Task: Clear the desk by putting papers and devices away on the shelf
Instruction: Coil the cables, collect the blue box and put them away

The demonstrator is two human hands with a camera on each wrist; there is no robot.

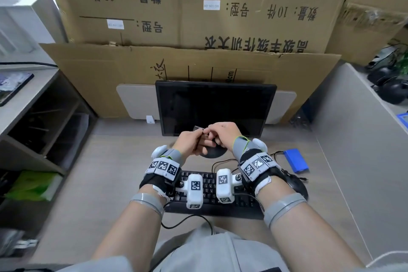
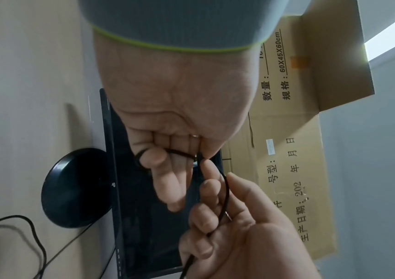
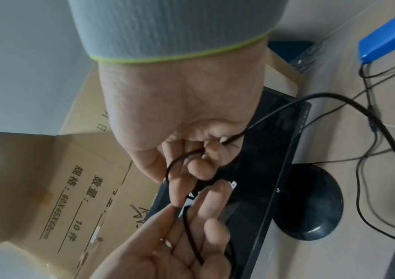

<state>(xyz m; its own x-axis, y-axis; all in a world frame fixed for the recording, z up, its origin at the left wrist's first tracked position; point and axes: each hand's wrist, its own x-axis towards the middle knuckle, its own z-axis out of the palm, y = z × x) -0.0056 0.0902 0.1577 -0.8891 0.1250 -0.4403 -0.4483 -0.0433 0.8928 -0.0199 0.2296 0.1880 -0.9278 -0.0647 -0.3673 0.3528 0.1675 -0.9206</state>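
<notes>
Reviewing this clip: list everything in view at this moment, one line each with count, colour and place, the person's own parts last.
monitor: one, black, screen dark, at the back of the desk
keyboard: one, black, near edge of the desk, under the wrists
mouse: one, black, right of the keyboard
blue device: one, blue, flat on the desk right of the hands, cabled
thin cable: one, black, looped between both hands
cardboard boxes: several, brown, stacked behind the monitor
shelf: one, grey-brown, left of the desk
tablet: one, dark, on top of the shelf
green packet: one, green, low in the shelf
left hand: pinches the cable
right hand: grips the cable
</notes>
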